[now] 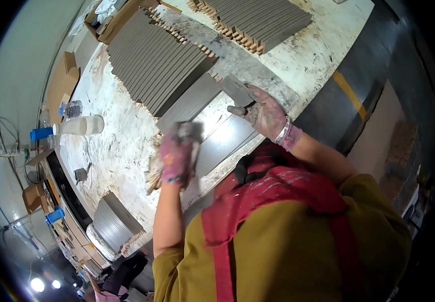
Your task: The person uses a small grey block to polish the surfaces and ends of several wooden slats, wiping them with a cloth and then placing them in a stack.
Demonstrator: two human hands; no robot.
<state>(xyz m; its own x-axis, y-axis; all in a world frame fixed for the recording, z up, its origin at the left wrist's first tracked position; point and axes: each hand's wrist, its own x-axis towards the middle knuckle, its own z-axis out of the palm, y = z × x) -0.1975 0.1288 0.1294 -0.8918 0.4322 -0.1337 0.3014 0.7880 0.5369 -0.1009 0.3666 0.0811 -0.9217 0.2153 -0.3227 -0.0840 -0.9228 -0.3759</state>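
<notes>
At the centre of the frame a grey panel (212, 133) lies flat on the paint-spattered workbench (111, 146), running from the frame's centre toward the lower middle edge of the bench. The left hand (176, 153), in a stained pink glove and blurred with motion, is closed around what looks like a wad of rag or a sanding pad (153, 171) pressed at the panel's left side; exactly how its fingers sit cannot be told through the blur. The right hand (263, 111), also gloved, has its fingers curled down on the panel's upper right end, pinning it to the bench. Judging by the layout, much is done: 2 long rows of grey panels (162, 65) stand on edge in the upper middle of the frame, 1 more stack (114, 224) at lower left. The panel under the hands seems mid-treatment, not yet racked.
</notes>
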